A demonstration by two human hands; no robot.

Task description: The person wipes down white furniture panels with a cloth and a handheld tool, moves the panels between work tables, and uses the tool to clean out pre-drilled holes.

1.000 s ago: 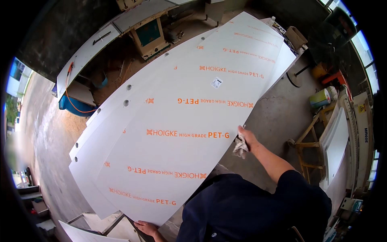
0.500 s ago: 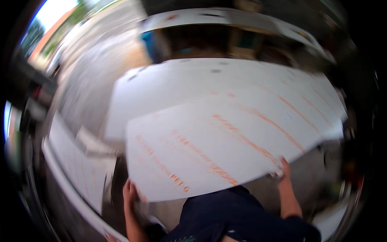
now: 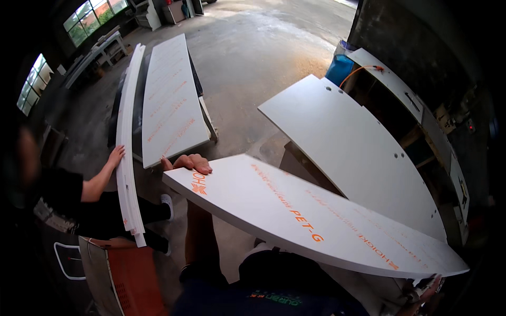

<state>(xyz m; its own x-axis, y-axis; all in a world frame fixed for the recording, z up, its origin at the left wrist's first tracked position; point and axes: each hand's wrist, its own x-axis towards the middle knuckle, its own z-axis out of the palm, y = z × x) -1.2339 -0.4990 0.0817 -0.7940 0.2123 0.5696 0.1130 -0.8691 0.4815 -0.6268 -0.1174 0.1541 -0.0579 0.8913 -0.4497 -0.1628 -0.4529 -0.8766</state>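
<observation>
While the left hand (image 3: 194, 164) grips one end of the printed white panel (image 3: 279, 221), the right hand (image 3: 431, 290) holds its near edge; it is tilted beside a plain white panel (image 3: 353, 150).

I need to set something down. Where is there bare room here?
Bare concrete floor lies between the printed panel at left and the plain white panels at right, opening out beyond them. It is crowded where long white strips run close beside that printed panel, where the plain panels sit near the workbench, and close in at the held panel.
</observation>
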